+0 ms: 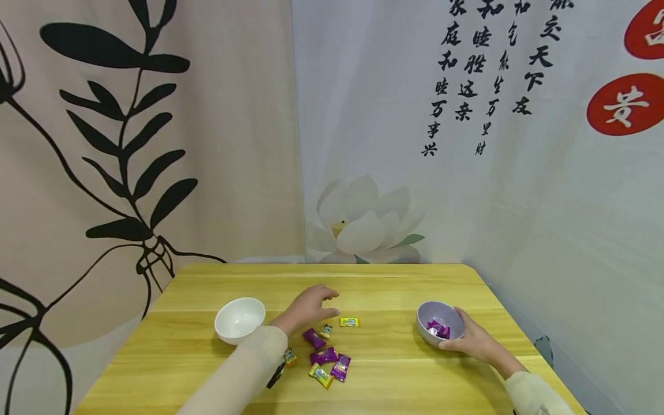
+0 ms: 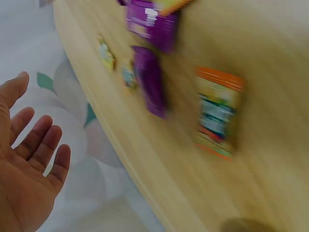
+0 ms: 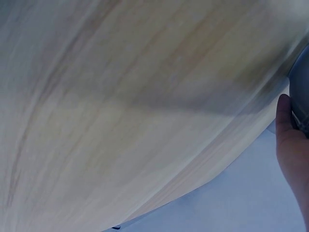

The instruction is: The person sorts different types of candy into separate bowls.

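My left hand hovers above the candies with its fingers loosely spread. In the left wrist view the palm of that hand holds nothing. Below and around it lie a yellow wrapped candy, a small yellow candy and purple wrapped candies. An orange-ended candy lies nearer the forearm. On the right side, my right hand grips a light purple bowl by its side, thumb toward me. Purple candy lies inside that bowl. The right wrist view shows only the bowl's edge.
A white bowl stands at the left of the wooden table, beside the left forearm. Another yellow candy lies toward the front of the pile. Behind the table hangs a printed curtain.
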Tool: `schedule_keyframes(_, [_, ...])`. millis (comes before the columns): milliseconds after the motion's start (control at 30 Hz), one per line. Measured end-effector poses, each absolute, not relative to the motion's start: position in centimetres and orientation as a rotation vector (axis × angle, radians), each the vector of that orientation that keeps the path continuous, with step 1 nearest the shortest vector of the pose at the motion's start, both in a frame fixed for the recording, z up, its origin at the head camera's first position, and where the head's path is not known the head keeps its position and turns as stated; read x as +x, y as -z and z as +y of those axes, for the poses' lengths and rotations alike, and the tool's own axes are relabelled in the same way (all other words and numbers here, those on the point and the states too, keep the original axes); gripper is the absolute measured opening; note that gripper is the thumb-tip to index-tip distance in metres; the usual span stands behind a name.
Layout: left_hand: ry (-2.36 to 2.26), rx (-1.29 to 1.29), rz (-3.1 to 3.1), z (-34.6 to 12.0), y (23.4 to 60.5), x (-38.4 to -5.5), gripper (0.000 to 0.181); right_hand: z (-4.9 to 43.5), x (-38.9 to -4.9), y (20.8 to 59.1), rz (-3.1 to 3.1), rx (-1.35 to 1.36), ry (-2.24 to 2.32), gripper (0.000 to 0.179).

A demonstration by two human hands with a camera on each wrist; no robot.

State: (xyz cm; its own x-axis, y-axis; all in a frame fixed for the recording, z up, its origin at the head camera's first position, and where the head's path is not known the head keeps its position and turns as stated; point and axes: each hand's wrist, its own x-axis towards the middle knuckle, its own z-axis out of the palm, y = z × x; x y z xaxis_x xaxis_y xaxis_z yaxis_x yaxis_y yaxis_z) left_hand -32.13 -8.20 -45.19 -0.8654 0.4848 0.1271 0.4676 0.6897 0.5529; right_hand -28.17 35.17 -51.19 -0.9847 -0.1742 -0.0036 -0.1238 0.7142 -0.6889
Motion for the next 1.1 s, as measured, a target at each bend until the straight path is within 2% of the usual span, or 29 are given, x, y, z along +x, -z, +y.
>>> schedule_keyframes(333, [-0.907, 0.797, 2.850, -11.1, 47.5, -30.3, 0.043, 35.6, -28.2, 51.1, 2.850, -0.255, 1.172, 0.113])
schedule_keyframes(633, [-0.804, 0.828, 2.858, -12.1, 50.0, -30.1, 0.042, 35.8, -28.4, 51.4, 2.856, -0.274, 1.157, 0.112])
schedule_keyframes(1100, [-0.706, 0.884, 2.885, -12.0, 51.2, -30.6, 0.043, 35.5, -28.3, 51.5, 2.838, -0.272, 1.171, 0.113])
